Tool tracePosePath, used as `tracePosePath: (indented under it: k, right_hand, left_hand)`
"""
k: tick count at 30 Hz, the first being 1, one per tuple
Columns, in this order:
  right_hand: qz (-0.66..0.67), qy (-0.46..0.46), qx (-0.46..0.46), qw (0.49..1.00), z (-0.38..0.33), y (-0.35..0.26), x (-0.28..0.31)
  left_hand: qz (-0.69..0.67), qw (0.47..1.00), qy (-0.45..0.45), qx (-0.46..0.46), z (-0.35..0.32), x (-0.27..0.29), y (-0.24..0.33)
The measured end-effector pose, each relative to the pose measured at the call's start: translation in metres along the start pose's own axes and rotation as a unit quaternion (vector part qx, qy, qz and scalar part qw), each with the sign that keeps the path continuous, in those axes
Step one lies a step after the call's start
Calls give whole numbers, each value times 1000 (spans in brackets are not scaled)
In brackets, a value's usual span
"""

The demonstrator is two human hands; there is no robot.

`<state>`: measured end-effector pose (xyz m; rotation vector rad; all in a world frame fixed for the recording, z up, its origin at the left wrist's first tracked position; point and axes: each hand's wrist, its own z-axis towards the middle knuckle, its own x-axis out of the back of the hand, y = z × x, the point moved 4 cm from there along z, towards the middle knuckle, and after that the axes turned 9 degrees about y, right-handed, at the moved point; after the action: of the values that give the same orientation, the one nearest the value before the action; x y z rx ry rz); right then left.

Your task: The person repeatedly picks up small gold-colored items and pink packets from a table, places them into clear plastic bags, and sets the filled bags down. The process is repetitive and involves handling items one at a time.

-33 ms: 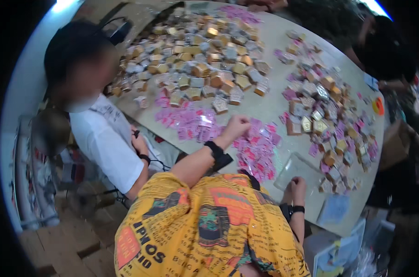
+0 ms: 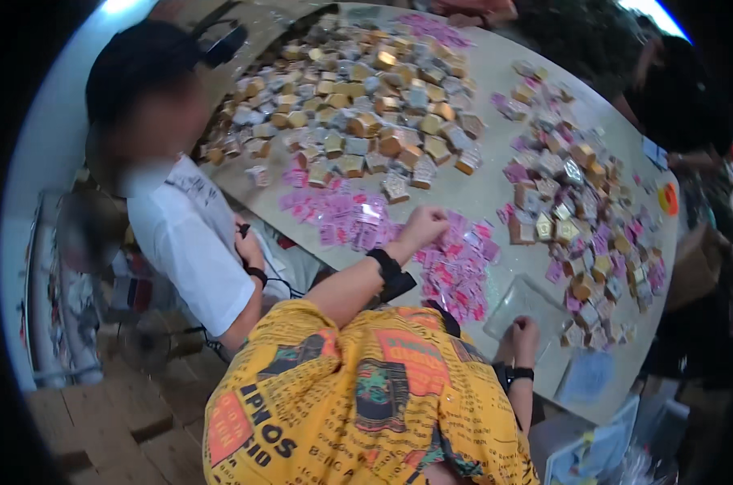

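Note:
My left hand [image 2: 424, 227] is closed, with fingertips pinched together above the edge of a pile of small pink printed packets [image 2: 457, 283]. What it holds, if anything, is too small to make out. My right hand [image 2: 525, 336] is also closed, near the table's front edge beside a clear flat plastic tray or bag [image 2: 522, 297]. Its fingers hide whatever may be in them. A second spread of pink packets [image 2: 354, 220] lies to the left of my left hand. Beyond it is a large heap of small gold and silver faceted boxes [image 2: 366, 121].
Another heap of small boxes mixed with pink packets [image 2: 568, 218] covers the table's right side. An orange tape roll [image 2: 667, 199] sits near the right rim. A person in a white shirt [image 2: 190, 250] sits close on my left; others are across the table. A bluish sheet [image 2: 586, 375] lies front right.
The whole view has shifted slightly, with the scene a little further right. Both hands keep nearly the same place and closed shape.

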<state>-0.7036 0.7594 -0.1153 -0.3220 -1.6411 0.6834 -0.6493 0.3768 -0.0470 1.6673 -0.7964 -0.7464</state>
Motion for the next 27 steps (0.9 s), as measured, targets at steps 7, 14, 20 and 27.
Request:
tracePosePath:
  k: [7, 14, 20, 27]
  right_hand:
    - [-103, 110, -15, 988, -5, -14, 27]
    - [-37, 33, -6, 999, 10, 18, 9]
    - [-51, 50, 17, 997, 10, 10, 8]
    - [-66, 77, 69, 992, 8, -2, 19]
  left_hand:
    - [98, 994, 39, 10, -3, -7, 12]
    - [103, 994, 24, -22, -10, -19, 28]
    - [99, 995, 32, -4, -9, -15, 31]
    - [64, 997, 41, 4, -12, -15, 28]
